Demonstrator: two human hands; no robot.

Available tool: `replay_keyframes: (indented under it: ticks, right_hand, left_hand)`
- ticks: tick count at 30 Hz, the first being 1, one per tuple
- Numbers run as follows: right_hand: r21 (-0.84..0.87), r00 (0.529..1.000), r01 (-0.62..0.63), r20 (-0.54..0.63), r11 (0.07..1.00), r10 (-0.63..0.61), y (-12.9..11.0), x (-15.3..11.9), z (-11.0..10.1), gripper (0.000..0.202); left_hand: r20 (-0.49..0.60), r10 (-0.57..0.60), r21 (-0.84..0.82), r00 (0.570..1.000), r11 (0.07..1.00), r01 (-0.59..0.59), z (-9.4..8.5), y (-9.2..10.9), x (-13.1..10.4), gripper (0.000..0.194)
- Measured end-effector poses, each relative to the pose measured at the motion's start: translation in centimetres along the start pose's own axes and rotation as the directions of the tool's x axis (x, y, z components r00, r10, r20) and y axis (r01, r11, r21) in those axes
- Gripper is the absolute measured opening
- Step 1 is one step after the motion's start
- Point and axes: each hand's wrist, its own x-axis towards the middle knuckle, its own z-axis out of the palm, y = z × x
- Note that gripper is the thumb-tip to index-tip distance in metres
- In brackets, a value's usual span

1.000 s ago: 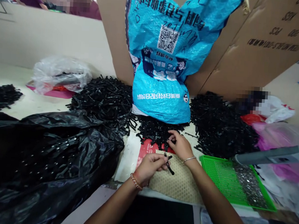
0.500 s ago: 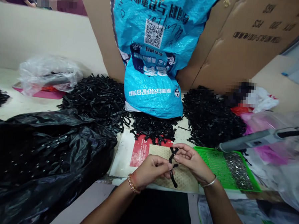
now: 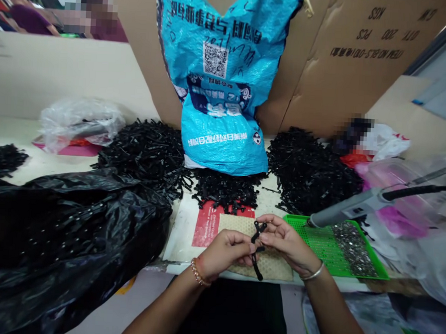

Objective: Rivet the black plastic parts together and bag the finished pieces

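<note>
The left hand (image 3: pixel 222 250) pinches the nearer black clip (image 3: pixel 256 264) — long axis running toward the body — while the right hand (image 3: pixel 286 244) grips the farther clip (image 3: pixel 257 233) just beyond, above the mat (image 3: pixel 237 225).

Cardboard sheet (image 3: pixel 324 92) had upside-down black print: "ITEM NO", "BLS-01" plus one unclear character, "QTY 200 PCS", "KGS", "G.W". Blue bag (image 3: pixel 224 149) was inverted too: the lower line read 南美白对虾配合饲料, and a small 配合饲料 sat just below a QR code (image 3: pixel 214 59); marker scrawl beside that wasn't legible. Red label (image 3: pixel 201 228) carried sideways white "Certified Origin"; a smaller line beside it began "Product of", rest too small.
</note>
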Motion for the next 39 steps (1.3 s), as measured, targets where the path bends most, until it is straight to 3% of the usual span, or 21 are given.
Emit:
replay_keyframes:
  ticks: [18,27,31,39]
  right_hand:
    - [-0.241,0.983,0.08,-0.14,0.967,-0.116,0.6,0.3,-0.4,0.039]
    - [-0.188,0.975,0.081,-0.188,0.979,-0.117,0.8,0.6,-0.3,0.039]
    - [-0.205,0.971,0.084,-0.201,0.975,-0.126,0.5,0.7,-0.4,0.039]
    - [-0.14,0.97,0.077,-0.22,0.987,-0.107,1.5,1.3,-0.5,0.037]
  left_hand:
    - [-0.127,0.075,-0.003,0.989,0.997,-0.076,0.7,-0.4,0.7,0.039]
    - [-0.211,0.201,0.254,0.957,0.956,-0.145,0.2,-1.1,0.9,0.036]
    - [-0.251,0.295,0.369,0.922,0.91,-0.191,0.3,-0.9,0.9,0.035]
    - [-0.201,0.103,0.008,0.974,0.995,-0.104,0.0,-1.1,1.6,0.04]
